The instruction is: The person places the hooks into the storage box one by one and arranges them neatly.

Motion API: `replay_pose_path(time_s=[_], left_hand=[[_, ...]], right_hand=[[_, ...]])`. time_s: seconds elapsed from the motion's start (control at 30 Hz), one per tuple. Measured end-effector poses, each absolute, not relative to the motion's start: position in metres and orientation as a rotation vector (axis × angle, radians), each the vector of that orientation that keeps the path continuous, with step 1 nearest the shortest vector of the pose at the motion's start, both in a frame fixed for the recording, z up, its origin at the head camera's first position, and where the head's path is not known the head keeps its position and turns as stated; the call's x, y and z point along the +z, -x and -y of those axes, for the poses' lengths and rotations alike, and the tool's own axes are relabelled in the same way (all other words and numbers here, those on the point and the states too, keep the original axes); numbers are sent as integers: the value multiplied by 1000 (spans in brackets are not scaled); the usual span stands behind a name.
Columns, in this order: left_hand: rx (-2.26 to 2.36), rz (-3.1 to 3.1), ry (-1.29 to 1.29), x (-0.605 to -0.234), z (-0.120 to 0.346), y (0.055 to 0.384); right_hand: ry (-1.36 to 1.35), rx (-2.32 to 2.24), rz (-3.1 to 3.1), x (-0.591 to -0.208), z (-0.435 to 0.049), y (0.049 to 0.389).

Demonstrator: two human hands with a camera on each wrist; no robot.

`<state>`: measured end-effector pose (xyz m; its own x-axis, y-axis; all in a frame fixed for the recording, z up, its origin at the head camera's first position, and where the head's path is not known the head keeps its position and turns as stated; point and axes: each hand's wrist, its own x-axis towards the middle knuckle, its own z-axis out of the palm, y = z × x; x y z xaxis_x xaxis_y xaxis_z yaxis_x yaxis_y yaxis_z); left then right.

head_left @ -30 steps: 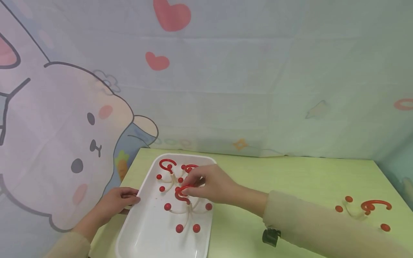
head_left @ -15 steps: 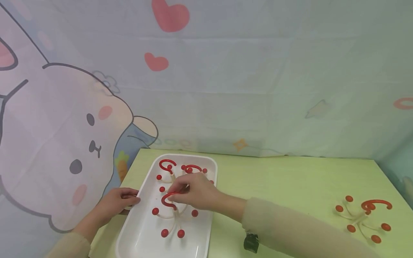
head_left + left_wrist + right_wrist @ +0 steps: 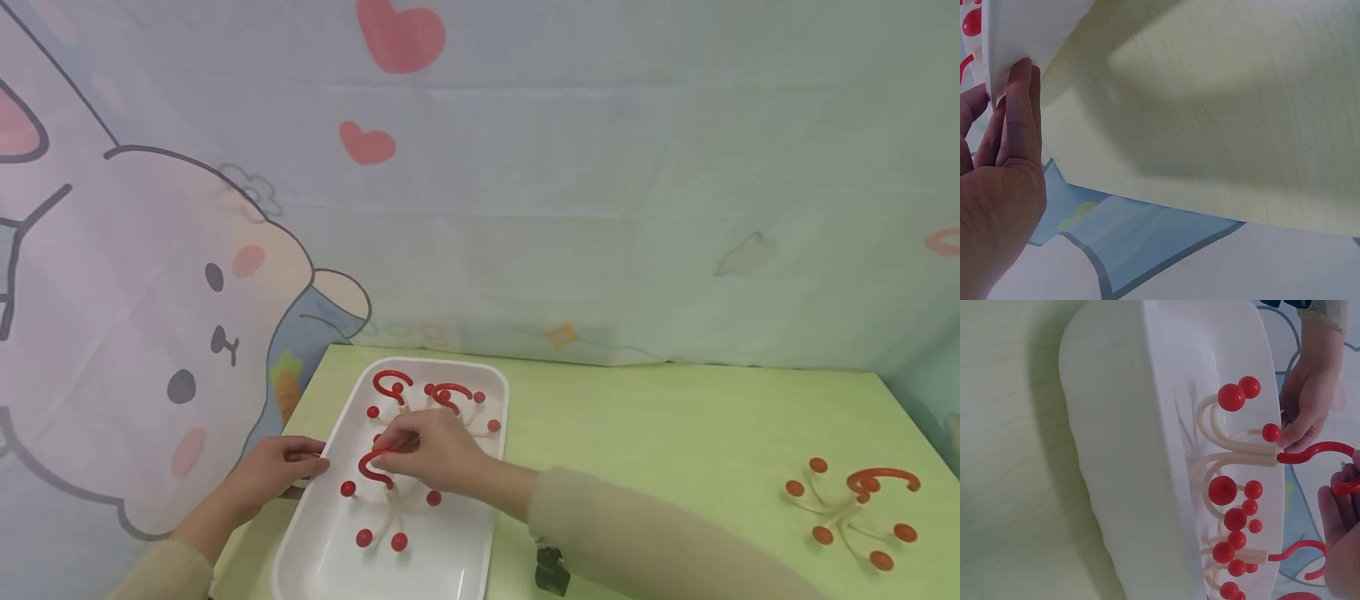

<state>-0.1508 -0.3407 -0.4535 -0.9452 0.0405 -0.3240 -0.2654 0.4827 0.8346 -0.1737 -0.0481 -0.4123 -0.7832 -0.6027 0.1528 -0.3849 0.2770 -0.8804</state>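
A white tray (image 3: 337, 567) lies on the table, tilting uncertain. My left hand (image 3: 264, 473) grips its left rim, thumb on top; in the left wrist view the fingers (image 3: 1019, 119) lie against the outer wall. Over the tray's middle, my right hand (image 3: 435, 450) pinches the red hook of a cream multi-arm hanger (image 3: 392, 497) with red ball tips. That hanger (image 3: 1260, 455) stands upright inside the tray, arms down, in the right wrist view. Behind it in the tray are two similar hangers, one with a left ball (image 3: 372, 412), the other with a right ball (image 3: 493, 426), partly hidden by my right hand.
Another such hanger (image 3: 847, 508) stands on the light green table (image 3: 660, 433) at the far right. A cloth backdrop (image 3: 540, 192) with a cartoon rabbit hangs behind the table. A small black device (image 3: 552, 571) is under my right sleeve.
My right hand has carried the pinched hanger leftward and slightly toward me within the tray, uncovering the back right hanger. My left hand has kept its hold on the rim.
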Motion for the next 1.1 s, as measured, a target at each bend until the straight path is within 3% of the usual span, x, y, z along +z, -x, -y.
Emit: replay_pose_path(time_s=[0.8, 1.1], left_hand=[[1399, -2440, 253, -452, 338, 154], [1403, -2440, 242, -452, 340, 151]], right_hand=[[886, -1500, -2324, -426, 77, 175], [1030, -1431, -2323, -429, 79, 172]])
